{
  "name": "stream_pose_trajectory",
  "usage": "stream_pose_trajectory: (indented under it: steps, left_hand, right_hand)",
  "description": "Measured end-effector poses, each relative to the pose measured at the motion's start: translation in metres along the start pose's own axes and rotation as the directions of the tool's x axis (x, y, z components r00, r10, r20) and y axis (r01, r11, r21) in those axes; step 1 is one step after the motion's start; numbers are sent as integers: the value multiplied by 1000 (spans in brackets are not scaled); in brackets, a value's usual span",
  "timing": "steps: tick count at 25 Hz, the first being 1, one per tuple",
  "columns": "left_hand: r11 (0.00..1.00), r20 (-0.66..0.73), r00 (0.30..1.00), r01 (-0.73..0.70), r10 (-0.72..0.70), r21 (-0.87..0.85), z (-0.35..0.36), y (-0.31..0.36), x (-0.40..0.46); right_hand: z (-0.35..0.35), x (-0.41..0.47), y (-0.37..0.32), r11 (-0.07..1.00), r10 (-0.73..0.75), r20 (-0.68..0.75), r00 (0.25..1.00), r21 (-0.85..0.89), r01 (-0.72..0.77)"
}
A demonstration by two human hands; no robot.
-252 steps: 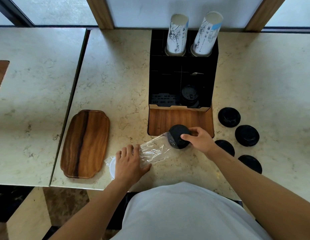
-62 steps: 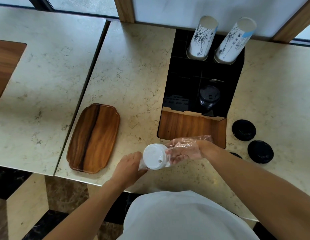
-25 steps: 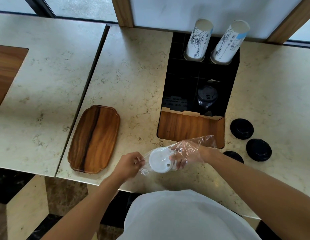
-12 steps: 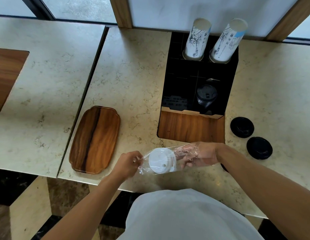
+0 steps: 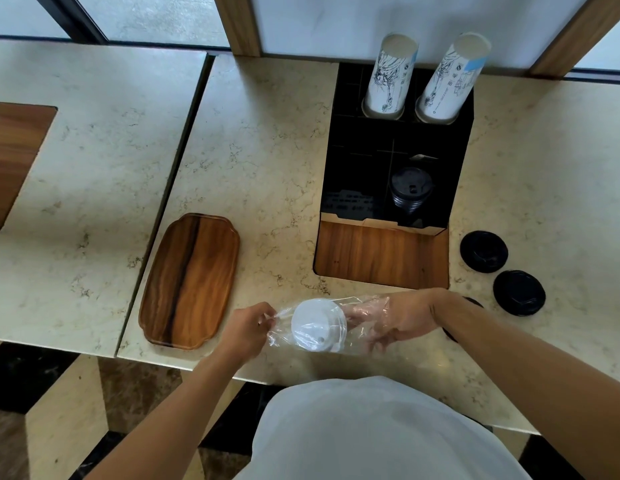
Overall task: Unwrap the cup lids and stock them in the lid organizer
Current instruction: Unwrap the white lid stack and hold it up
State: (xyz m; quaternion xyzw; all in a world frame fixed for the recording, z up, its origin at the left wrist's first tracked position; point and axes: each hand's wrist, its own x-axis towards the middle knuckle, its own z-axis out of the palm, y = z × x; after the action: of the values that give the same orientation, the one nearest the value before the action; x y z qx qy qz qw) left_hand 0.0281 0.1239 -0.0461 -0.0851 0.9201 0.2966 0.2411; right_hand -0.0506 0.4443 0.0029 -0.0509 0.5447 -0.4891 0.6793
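Observation:
A short stack of white cup lids (image 5: 317, 325) lies inside a clear plastic sleeve (image 5: 362, 306) held just above the counter's front edge. My left hand (image 5: 247, 332) pinches the sleeve's closed end at the left. My right hand (image 5: 398, 318) is pushed inside the sleeve's open end, fingers spread behind the white lids. The black lid organizer (image 5: 357, 168) stands behind, with a stack of black lids (image 5: 410, 190) in its front right compartment. Three loose black lids lie on the counter to the right (image 5: 483, 251), (image 5: 519, 292), one partly hidden by my right forearm.
Two stacks of printed paper cups (image 5: 391, 77), (image 5: 450, 77) stand in the organizer's rear slots. A wooden tray (image 5: 192, 282) lies to the left of my hands. A wooden inset panel (image 5: 381, 252) sits in front of the organizer.
My right hand has pushed deeper into the sleeve, towards the white lids. The left hand keeps its pinch on the sleeve's end. Earlier, black lids came out of the sleeve.

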Motion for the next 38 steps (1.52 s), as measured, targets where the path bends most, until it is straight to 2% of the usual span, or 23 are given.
stream_pose_trajectory:
  steps: [1,2,5,7,11,15,21,24,27,32,38]
  left_hand:
    - [1000,-3,1000,-1,1,20,-2,-1,0]
    - [999,-3,1000,-8,8,44,-5,-1,-1]
    - [994,1,998,-55,55,96,-5,3,-2]
    - [991,8,998,-63,62,121,-3,9,-4]
    - [989,-17,999,-46,49,143,-1,13,-5]
    - [983,-15,997,-74,78,168,0,13,-6]
    - [980,-71,990,-109,123,168,-2,15,-9]
    - [974,-90,986,-122,141,191,-1,22,-11]
    - [976,-93,989,-92,112,199,2,23,-13]
    - [980,-103,990,-73,93,184,2,17,-17]
    - [977,-117,990,-57,82,207,-2,16,-16]
  right_hand:
    - [4,-2,-3,998,-20,80,997,59,15]
    - [7,-1,-5,994,-35,93,995,110,25]
    - [11,12,3,950,-123,-18,992,288,123]
    - [18,23,6,896,-123,-91,988,417,150]
    - [19,33,10,853,-195,-210,958,446,271]
    - [21,32,13,748,-177,-247,953,595,293]
    - [23,23,18,585,-70,-282,957,766,268]
    - [23,20,19,663,-26,-329,944,701,262]
    - [18,20,18,736,-106,-341,934,605,304]
    - [5,14,23,717,-100,-313,945,635,286]
    - [-19,-10,27,879,-138,-243,960,417,231]
